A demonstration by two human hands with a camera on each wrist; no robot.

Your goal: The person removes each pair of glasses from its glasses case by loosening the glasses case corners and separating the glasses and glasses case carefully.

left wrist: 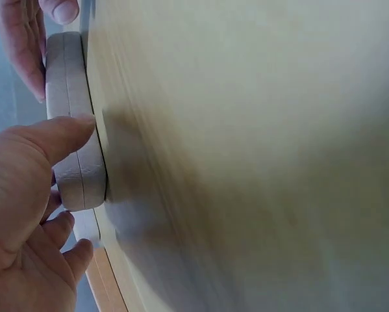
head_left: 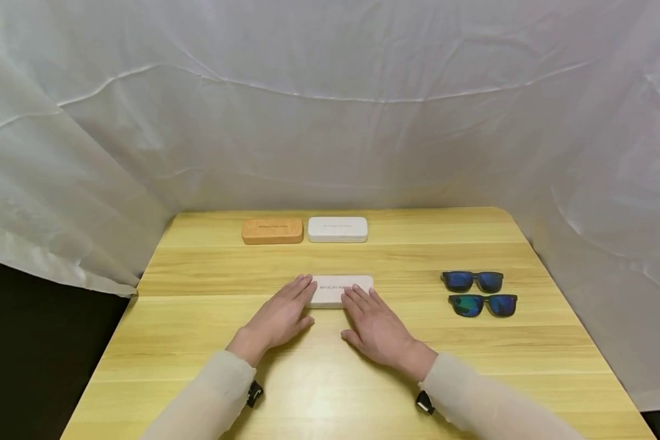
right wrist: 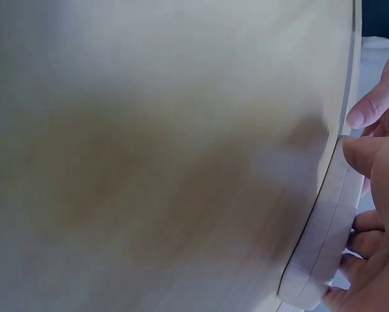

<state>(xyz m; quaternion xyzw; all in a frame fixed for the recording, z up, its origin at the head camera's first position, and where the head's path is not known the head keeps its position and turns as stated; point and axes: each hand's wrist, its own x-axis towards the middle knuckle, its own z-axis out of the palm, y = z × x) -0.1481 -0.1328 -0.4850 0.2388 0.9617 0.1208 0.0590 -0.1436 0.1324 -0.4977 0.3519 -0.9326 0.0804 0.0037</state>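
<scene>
A closed pale glasses case with dark lettering on its lid lies flat on the wooden table between both hands. My left hand is at its left end, fingers extended forward along the side and over the edge. The right hand rests its straight fingertips on the right part of the lid. Both thumbs point inward on the near side. In the left wrist view, a seam runs along the case's side, and the thumb overlaps it. From the right wrist, the same case shows with the fingers along its top.
An orange case and a white case stand side by side near the back edge. To the right lie two pairs of dark sunglasses, the far pair with blue lenses and the near pair with green-blue lenses. White curtains surround the table.
</scene>
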